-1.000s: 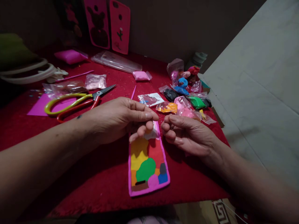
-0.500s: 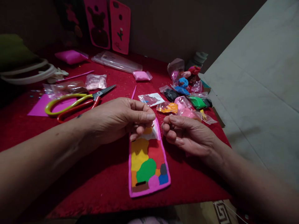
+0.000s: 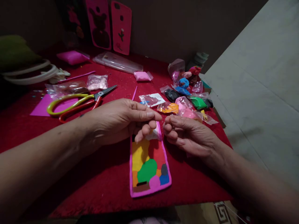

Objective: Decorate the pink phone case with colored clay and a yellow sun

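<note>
A phone case (image 3: pixel 147 169) with a pink rim and patches of yellow, red, green, blue and other colours lies on the red cloth. Over its upper end is my left hand (image 3: pixel 130 121), thumb and index finger pinched, the other fingers curled; anything between the fingertips is too small to name. My right hand (image 3: pixel 187 132) is just right of the case, its thumb pressed to the index finger on something tiny that I cannot make out. A small gap separates the two hands.
Scissors (image 3: pixel 100 94) with yellow and red handles lie at left. Bags of coloured clay, among them an orange one (image 3: pixel 169 108) and a green one (image 3: pixel 198 102), cluster at right. Two decorated pink cases (image 3: pixel 121 28) stand at the back. A pink stick (image 3: pixel 135 93) lies beyond my left hand.
My left hand's fingers have shifted slightly right, and its lower fingers have loosened a little. My right hand keeps nearly the same pose. The whole view has shifted slightly.
</note>
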{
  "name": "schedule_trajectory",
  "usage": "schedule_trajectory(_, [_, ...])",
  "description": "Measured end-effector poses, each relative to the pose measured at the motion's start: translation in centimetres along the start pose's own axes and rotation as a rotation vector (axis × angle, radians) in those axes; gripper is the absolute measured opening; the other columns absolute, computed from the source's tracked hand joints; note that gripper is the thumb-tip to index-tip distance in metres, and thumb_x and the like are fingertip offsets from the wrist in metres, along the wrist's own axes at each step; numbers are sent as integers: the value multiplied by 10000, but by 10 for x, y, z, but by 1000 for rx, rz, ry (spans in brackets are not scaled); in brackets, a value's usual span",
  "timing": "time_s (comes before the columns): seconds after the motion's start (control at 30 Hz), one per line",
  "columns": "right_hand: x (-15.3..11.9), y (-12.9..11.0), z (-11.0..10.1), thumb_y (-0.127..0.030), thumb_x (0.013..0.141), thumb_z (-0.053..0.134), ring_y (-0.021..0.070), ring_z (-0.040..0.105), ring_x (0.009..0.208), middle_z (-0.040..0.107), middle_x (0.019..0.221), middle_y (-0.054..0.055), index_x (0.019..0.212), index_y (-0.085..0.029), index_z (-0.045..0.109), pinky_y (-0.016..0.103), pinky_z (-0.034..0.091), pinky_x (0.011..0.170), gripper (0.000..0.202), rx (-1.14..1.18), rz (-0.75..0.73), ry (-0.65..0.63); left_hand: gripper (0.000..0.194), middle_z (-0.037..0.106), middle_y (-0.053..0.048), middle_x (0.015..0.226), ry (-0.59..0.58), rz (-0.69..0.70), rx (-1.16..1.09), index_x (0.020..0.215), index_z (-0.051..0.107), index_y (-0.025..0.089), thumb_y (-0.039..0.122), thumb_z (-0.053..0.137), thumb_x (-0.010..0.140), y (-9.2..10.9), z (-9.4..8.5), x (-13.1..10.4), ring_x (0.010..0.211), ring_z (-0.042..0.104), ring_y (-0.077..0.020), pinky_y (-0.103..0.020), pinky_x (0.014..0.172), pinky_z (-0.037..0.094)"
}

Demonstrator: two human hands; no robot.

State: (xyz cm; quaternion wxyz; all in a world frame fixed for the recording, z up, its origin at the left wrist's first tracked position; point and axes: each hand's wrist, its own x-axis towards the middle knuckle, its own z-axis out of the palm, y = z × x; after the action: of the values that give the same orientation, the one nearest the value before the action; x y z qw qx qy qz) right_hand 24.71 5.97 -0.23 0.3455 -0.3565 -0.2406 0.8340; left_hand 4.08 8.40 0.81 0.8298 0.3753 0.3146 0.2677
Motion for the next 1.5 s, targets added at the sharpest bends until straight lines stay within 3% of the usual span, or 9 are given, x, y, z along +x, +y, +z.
schedule_trajectory(0.27, [0, -1, -1, -84, 755, 735, 59, 607, 538, 673, 672, 34, 794, -74, 680, 110, 448, 450, 69, 18, 5, 6, 231, 689, -124, 722, 5, 1, 12, 867, 738, 35, 93, 515, 883, -4, -1, 0, 578, 653, -147, -254, 604, 567])
schedule_trajectory(0.5, [1, -1, -1, -94, 723, 761, 56, 595, 518, 669, 676, 29, 782, -75, 680, 107, 430, 416, 103, 8, -5, -2, 264, 744, -181, 786, -30, 24, -74, 853, 721, 10, 71, 466, 885, -3, 1, 0, 659, 719, -200, -291, 645, 595])
schedule_trajectory(0.63, [0, -1, -3, -87, 726, 757, 57, 601, 546, 668, 674, 30, 779, -68, 692, 120, 493, 490, 85, 13, -36, 39, 229, 757, -236, 893, -49, 23, -128, 890, 707, 5, 84, 494, 864, -3, 2, 0, 783, 747, -261, -333, 706, 606])
schedule_trajectory(0.83, [-1, -5, 1, -69, 711, 760, 71, 616, 513, 698, 660, 51, 763, -55, 707, 109, 444, 398, 76, 43, -64, 79, 250, 768, -186, 833, 4, 16, -79, 940, 704, 33, -25, 525, 776, -4, 4, -1, 811, 754, -261, -337, 774, 594])
schedule_trajectory(1.0, [-2, -6, 2, -79, 729, 744, 74, 624, 518, 704, 682, 46, 763, -69, 704, 112, 452, 397, 53, 5, -77, 70, 237, 767, -169, 863, 126, -25, 6, 988, 700, 69, 7, 587, 789, -2, 10, -2, 751, 747, -216, -276, 718, 592])
schedule_trajectory(1.23, [-3, -5, 1, -68, 706, 759, 66, 624, 528, 693, 676, 34, 773, -98, 690, 105, 455, 437, 101, -7, -77, 70, 176, 756, -141, 778, 108, -7, 40, 899, 706, 82, 17, 590, 783, -2, 8, 0, 652, 724, -187, -239, 614, 576])
schedule_trajectory(1.5, [-2, -5, -2, -58, 745, 678, 77, 605, 527, 670, 656, 9, 861, -173, 694, 134, 432, 449, 164, -85, -129, 86, 124, 674, -57, 611, 128, 49, 68, 792, 688, 95, 1, 622, 743, -1, 7, 0, 433, 581, -97, -170, 425, 468])
